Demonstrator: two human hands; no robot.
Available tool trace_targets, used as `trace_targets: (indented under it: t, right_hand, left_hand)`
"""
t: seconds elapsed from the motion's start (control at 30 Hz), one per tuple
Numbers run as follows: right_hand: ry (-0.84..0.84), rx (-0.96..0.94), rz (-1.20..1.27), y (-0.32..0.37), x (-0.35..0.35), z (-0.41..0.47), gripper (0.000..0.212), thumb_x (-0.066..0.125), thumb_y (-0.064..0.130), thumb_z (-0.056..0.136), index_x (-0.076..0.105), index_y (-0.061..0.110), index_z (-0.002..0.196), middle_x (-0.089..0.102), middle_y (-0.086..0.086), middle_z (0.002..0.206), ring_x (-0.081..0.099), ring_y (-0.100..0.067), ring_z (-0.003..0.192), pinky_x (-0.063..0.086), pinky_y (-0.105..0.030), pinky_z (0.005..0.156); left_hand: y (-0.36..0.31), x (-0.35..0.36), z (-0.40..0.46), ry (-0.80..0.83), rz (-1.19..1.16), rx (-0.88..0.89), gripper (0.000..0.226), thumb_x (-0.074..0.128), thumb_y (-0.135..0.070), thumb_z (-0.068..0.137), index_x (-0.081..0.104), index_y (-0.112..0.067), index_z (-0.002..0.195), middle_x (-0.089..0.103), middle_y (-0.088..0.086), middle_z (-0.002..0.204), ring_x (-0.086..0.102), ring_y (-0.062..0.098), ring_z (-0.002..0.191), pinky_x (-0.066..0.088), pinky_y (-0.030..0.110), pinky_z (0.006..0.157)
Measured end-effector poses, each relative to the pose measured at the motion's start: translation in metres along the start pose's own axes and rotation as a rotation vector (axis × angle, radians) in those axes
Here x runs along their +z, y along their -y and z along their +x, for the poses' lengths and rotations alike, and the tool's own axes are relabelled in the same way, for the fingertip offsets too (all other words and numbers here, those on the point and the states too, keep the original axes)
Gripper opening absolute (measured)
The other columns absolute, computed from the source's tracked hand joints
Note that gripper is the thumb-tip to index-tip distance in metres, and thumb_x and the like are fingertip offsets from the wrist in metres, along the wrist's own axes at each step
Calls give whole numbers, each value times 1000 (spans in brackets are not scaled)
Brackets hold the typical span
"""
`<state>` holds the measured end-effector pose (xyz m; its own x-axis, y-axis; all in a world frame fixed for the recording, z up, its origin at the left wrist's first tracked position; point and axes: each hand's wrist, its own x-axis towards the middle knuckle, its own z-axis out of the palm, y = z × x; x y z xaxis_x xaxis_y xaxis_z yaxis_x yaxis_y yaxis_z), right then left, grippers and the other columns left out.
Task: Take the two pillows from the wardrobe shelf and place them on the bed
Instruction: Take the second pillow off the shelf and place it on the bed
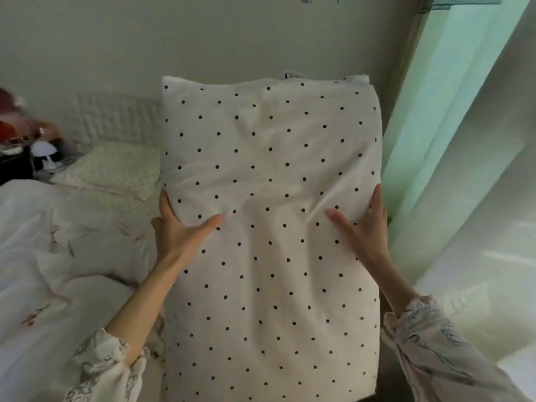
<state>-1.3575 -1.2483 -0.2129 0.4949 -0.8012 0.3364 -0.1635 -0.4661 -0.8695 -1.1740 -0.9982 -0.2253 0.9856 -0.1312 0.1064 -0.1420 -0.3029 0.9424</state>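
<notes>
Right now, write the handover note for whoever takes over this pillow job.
Left hand: gripping the left edge of the polka-dot pillow, thumb on top.
Right hand: gripping its right edge.
The pillow is held lengthwise in front of the person, near the curtain; whether it rests on the bed is unclear.
A second dotted pillow already lies at the quilted headboard.
Left: set this pillow down beside it.

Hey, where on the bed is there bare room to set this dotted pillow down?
Both hands, left hand and right hand, hold the dotted pillow. Free: the strip under it, between the small-dot pillow and the curtain. Crowded: the left, under the rumpled duvet, with clutter at the far corner.
</notes>
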Motion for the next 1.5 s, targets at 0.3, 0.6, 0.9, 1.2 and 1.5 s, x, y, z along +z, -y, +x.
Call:
trace_targets:
  t: [0.3,0.6,0.9,1.2,1.5]
  right_hand:
    - [29,2,74,-47,47,164,105,78,50,63,17,31,145,42,-4,135,37,-10,106,36,-32,89]
    - [268,-50,33,-77,117,337,106,78,52,63,15,29,144,42,-8,135,38,-25,123,42,-48,95]
    - [413,-110,77,-94,218,457,106,78,51,63,15,29,145,40,-6,138,39,-24,125,37,-40,93]
    - [570,-106,-10,-111,356,551,104,76,53,63,14,31,144,36,-8,141,41,-27,126,41,-46,99]
    - [701,-172,-70,-114,471,635,104,76,48,67,12,28,147,36,-9,140,40,-25,126,34,-36,93]
  left_hand:
    - [-27,111,112,-42,37,-14,123,83,-56,46,4,-45,140,29,11,136,40,34,122,40,46,95]
    - [-29,201,200,-229,38,-146,118,82,-52,52,5,-42,141,30,15,135,42,38,118,42,50,90]
    - [-18,244,292,-357,11,-196,115,82,-51,53,10,-40,141,37,11,136,44,32,119,43,47,96]
    - [28,274,408,-389,4,-398,123,73,-68,40,3,-45,139,31,7,134,40,32,120,39,52,100]
    - [59,307,498,-504,-30,-574,120,72,-67,39,5,-46,136,31,6,130,42,32,115,40,48,92]
